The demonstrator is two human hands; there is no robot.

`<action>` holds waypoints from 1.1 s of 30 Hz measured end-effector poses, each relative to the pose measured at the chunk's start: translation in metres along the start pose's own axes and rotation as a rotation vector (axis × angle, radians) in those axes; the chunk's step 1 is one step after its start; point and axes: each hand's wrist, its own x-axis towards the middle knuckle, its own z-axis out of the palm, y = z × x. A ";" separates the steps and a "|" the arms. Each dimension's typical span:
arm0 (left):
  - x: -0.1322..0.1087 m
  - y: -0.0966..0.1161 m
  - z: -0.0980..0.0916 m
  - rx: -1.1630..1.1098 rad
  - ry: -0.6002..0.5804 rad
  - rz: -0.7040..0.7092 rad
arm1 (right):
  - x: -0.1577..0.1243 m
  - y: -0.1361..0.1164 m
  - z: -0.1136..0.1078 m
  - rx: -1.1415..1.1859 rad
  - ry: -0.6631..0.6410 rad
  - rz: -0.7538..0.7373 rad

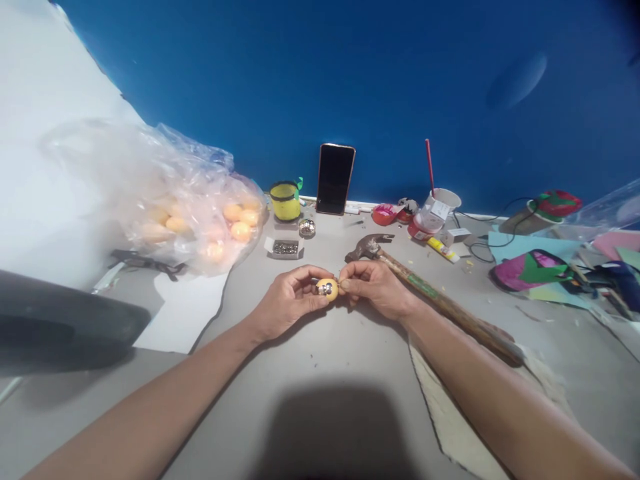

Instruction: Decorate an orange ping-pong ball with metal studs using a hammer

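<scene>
My left hand (287,298) holds a small yellow ball (331,293) between thumb and fingers. Shiny silver pieces are set on the ball's left part. At its right side, my right hand (373,287) is closed in a pinch; whatever sits between the fingertips is too small to make out. Beyond the left hand lies an open white box (285,250) of small metal pieces. Near it rests a silver-covered ball (307,228). A claw hammer (425,290) stretches behind the right hand and under the right forearm.
Clear plastic bags of orange-yellow balls (240,230) fill the left side. A phone (335,179) leans upright against the blue wall, beside a yellow cup (285,201). To the right are a white cup (443,200), a yellow glue tube (443,249), coloured paper and a cloth (445,407).
</scene>
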 end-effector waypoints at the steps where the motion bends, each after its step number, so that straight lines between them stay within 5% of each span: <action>1: 0.000 0.000 0.000 0.002 0.002 -0.002 | 0.000 -0.001 0.000 0.011 -0.013 0.005; 33: -0.003 -0.004 0.010 0.103 0.064 0.089 | -0.001 -0.005 0.003 -0.064 0.024 0.144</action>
